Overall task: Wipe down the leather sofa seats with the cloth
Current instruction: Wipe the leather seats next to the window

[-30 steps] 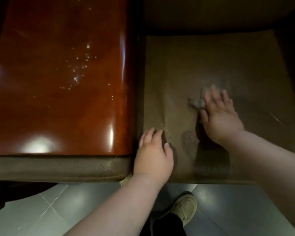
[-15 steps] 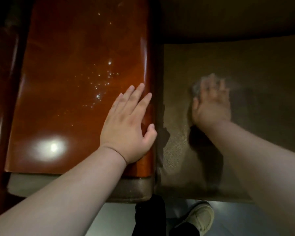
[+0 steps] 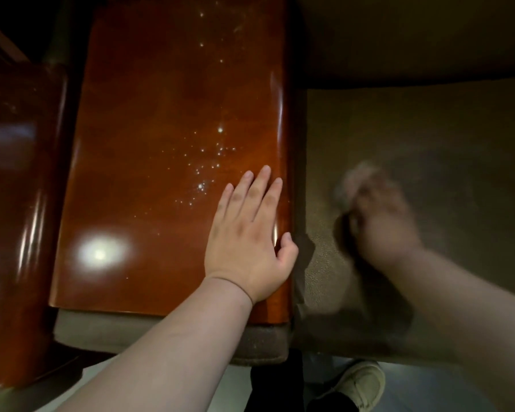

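Wiping in hand on the seat at right of frame.

I see the left hand [image 3: 247, 242] flat, fingers straight, on the glossy wooden armrest [image 3: 149, 144]. The blurred right hand [image 3: 381, 224] presses a pale cloth [image 3: 350, 181] to the leather seat [image 3: 446, 138]; its grip I cannot tell. I judge the cloth light, limp, best bunched under the palm. No containers visible.

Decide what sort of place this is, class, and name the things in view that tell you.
Probably a lounge or sitting room, though little of it shows. The clues: a brown leather sofa seat, a wide glossy wooden armrest beside it, and a smooth tiled floor below.
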